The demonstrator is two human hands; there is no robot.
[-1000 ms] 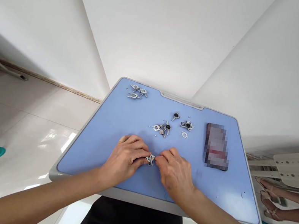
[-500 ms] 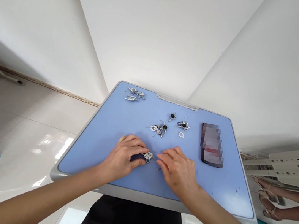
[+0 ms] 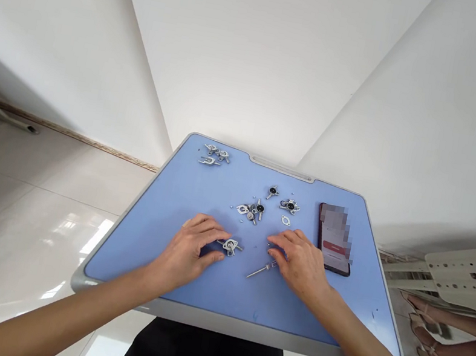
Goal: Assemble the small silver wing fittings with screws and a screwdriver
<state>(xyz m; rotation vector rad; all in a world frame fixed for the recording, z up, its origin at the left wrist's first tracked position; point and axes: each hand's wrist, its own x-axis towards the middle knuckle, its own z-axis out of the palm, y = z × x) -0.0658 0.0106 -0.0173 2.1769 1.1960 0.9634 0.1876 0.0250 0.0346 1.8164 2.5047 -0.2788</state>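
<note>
Closest to you, inside the near edge of the pale-blue, grey-rimmed worktop (image 3: 158,213), a slim tool with a thin metal shaft (image 3: 257,271) points toward that edge. Its other end runs in under your right hand (image 3: 296,259), so I cannot tell whether you are gripping it. A tiny bright speck shows by your right fingertips (too small to name).

Your left hand (image 3: 191,249) has its thumb and forefinger parted beside a silvery metal fitting with an oval flange and short tubes (image 3: 230,246). That fitting sits between your hands, nearer the near edge than the far one; whether a fingertip touches it is unclear.

Beyond your right hand, toward the right edge, lies a dark-edged phone with a partly blurred screen (image 3: 333,245). Past the middle you have a flat, pale oval plate with a central hole (image 3: 286,220), a cluster of silvery and black metal parts (image 3: 259,209), a black-centred silver fitting (image 3: 290,206) and, farther, a similar smaller-looking one (image 3: 273,191).

Near the far left corner, silvery metal fittings (image 3: 209,161) lie grouped together.
</note>
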